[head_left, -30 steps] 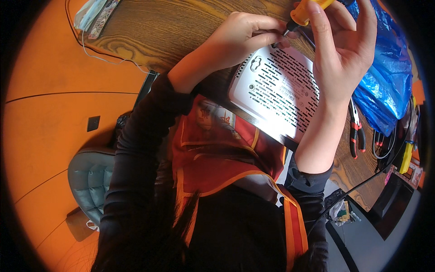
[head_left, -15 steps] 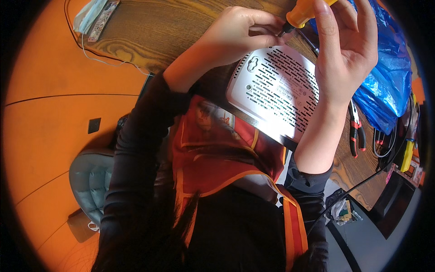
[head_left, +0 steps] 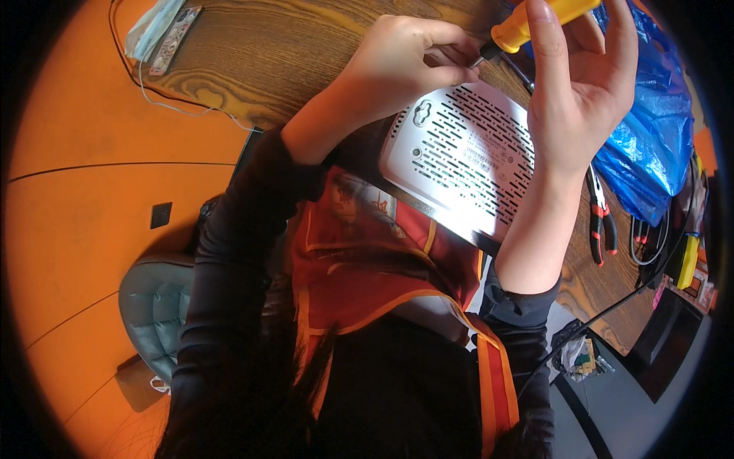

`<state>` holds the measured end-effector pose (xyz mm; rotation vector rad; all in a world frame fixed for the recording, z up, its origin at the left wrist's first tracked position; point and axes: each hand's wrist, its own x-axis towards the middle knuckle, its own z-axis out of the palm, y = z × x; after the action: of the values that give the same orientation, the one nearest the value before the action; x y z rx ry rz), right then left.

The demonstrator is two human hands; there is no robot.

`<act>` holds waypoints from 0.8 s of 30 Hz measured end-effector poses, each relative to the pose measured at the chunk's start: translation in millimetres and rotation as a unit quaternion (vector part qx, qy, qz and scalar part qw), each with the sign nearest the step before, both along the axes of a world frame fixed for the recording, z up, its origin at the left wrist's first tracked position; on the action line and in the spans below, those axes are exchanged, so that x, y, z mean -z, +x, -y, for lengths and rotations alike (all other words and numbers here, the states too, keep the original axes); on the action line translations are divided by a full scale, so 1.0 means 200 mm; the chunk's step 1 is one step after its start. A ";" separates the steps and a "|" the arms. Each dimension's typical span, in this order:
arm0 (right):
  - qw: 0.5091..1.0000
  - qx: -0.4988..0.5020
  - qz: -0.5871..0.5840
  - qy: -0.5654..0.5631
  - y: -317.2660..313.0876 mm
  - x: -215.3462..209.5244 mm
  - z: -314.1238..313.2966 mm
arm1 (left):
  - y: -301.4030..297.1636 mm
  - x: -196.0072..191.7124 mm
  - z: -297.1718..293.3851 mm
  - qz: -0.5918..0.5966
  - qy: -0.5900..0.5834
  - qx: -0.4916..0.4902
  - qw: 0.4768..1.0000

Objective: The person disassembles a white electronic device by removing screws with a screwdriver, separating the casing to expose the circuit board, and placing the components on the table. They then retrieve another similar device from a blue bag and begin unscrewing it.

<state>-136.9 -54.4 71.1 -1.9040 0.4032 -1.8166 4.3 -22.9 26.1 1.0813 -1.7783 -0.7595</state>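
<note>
- White box [head_left: 466,153]: vented face up, on the wooden table [head_left: 283,46], close to its near edge; near side of box faces the person's red apron [head_left: 367,283].
- Left hand [head_left: 405,57]: over the box's far-left corner area. Thumb and first finger drawn close together at the screwdriver's tip; can't tell if they grip the tip or some small part.
- Right hand [head_left: 585,92]: thumb against the yellow handle of the screwdriver [head_left: 531,27], fingers loosely curled round behind it, so only partly open; has hold of the handle. Handle runs out of view at top.
- Screwdriver slants down and left, tip beyond the box's far edge; exact contact hidden by left fingers.
- Right forearm crosses over the box's right edge and hides part of it; little side room there.
- Right of that forearm: pliers [head_left: 600,218] with red-and-black handles, near it; blue bag [head_left: 650,130] fills the upper right, just beside the right hand. Tight side.
- Thin rod [head_left: 518,73] between box and bag, partly hidden.
- Black cable [head_left: 619,302] crosses the table's lower-right edge.
- Left side roomier: wide stretch of wood from left hand to the patterned strip [head_left: 176,40] and face mask [head_left: 151,30] by the table's left edge, both well apart from the work.
</note>
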 end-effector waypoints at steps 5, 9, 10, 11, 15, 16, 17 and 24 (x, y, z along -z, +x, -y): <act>0.999 0.017 -0.021 0.021 -0.02 -0.01 -0.02 | 0.02 -0.02 0.02 -0.029 0.037 0.038 0.998; 1.000 0.005 -0.017 0.025 -0.01 -0.01 -0.01 | 0.02 -0.02 0.02 0.030 -0.012 0.005 0.999; 0.999 0.004 -0.016 0.028 -0.01 -0.01 -0.01 | 0.01 -0.01 0.02 0.027 -0.013 0.004 1.000; 0.999 0.002 -0.015 0.033 -0.01 -0.01 -0.01 | 0.01 -0.01 0.02 0.024 -0.018 0.012 0.999; 1.000 -0.003 -0.006 0.016 -0.01 0.01 0.00 | 0.03 -0.02 0.03 0.018 0.010 0.047 0.999; 1.000 -0.003 -0.005 0.010 -0.01 0.01 0.00 | 0.03 -0.02 0.03 0.027 -0.006 0.031 0.999; 1.000 0.001 -0.007 0.006 0.00 0.01 0.00 | 0.02 -0.02 0.02 0.037 -0.021 0.015 0.999; 0.999 0.025 -0.021 -0.007 -0.01 0.00 0.00 | -0.01 0.00 0.00 0.067 -0.010 -0.011 0.998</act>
<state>-139.4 -54.1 70.9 -1.9609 0.4584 -1.8189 2.7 -23.4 27.1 1.1597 -1.8785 -0.6668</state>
